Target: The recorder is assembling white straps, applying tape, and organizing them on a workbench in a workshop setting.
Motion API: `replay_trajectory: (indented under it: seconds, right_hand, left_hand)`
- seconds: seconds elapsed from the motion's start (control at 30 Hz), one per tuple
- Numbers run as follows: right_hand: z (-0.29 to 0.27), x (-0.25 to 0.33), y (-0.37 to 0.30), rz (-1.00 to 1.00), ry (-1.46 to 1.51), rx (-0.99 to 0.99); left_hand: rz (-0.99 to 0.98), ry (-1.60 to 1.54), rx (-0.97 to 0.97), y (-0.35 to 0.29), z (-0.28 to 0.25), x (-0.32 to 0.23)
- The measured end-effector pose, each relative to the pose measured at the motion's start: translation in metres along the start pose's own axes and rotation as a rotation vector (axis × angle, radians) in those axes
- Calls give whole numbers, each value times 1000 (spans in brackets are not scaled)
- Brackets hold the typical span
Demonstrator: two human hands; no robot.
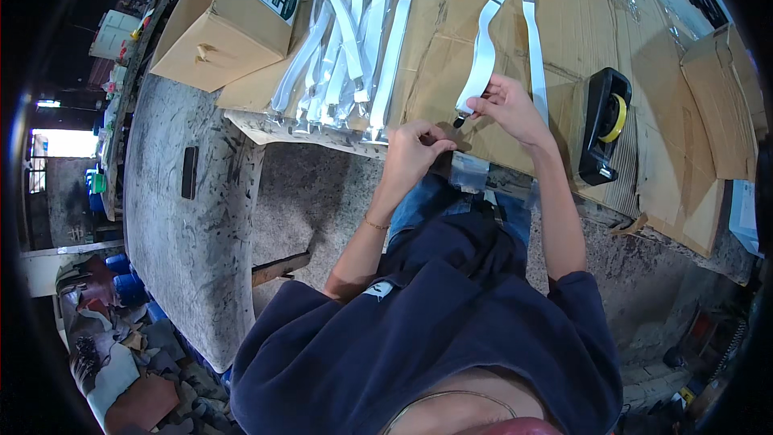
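A pair of white suspenders [483, 56] lies on the cardboard-covered table in front of me, its straps meeting toward the far edge. My right hand [515, 113] pinches the lower end of its left strap, just above a small dark clip [460, 122]. To the left of that clip, at the table's near edge, my left hand [415, 149] has thumb and fingers pressed together; what they hold, if anything, is too small to make out. Several more white suspenders [346, 48] with metal clips lie bunched at the left, seemingly in clear plastic.
A black tape dispenser [605, 125] with a yellow core stands at the right. An open cardboard box [233, 40] sits at the far left, another carton [721, 105] at the right. Clear plastic [469, 171] hangs at the near edge. A dark flat object [190, 172] lies on the left surface.
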State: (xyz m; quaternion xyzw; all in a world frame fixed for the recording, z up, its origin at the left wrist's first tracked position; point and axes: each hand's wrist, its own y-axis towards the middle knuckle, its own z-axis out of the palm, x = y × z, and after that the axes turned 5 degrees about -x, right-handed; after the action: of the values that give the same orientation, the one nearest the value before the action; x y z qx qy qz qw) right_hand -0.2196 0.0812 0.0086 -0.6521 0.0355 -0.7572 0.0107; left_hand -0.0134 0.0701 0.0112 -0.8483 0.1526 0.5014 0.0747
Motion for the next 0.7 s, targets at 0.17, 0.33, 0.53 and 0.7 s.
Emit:
replay_trajectory:
  seconds: [0.17,0.33,0.53,0.7]
  right_hand:
    - [4,7,-1,-17,-37,25]
    - [7,7,-2,43,-56,41]
    - [5,0,-1,17,-91,22]
    - [5,-6,-2,-38,-57,42]
  left_hand:
    - [25,27,9,0,2,1]
    - [48,-24,5,0,2,5]
    - [14,-48,49,-2,4,0]
    - [-37,-77,34,3,8,8]
